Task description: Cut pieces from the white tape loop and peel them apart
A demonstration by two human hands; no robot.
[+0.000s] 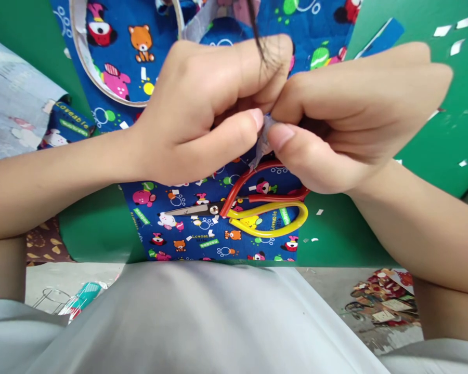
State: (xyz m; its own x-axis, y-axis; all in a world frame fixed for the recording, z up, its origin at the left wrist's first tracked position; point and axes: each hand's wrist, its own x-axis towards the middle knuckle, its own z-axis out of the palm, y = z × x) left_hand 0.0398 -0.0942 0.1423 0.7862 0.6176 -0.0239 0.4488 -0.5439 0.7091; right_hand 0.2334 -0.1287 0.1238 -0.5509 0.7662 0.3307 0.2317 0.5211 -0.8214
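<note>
Both hands meet above a blue cartoon-print cloth [167,202], thumbs and curled fingertips pressed together. My left hand [206,98] and my right hand [347,114] pinch a small crumpled piece of pale grey-blue fabric [262,145], whose lower end hangs between the thumbs. The curled fingers hide the rest of it. Just under the hands, scissors [267,232] with one red and one yellow handle lie on the cloth, blades pointing left. Beyond my left hand a curved pale-edged band [113,98] loops over the cloth.
The table [97,228] is green, with white scraps [457,47] scattered over it. At the left lies a folded-back pale cloth [15,93]. A blue strip [382,36] rests at the upper right. On the floor are a pile of scraps [386,298] and a wire frame [52,300].
</note>
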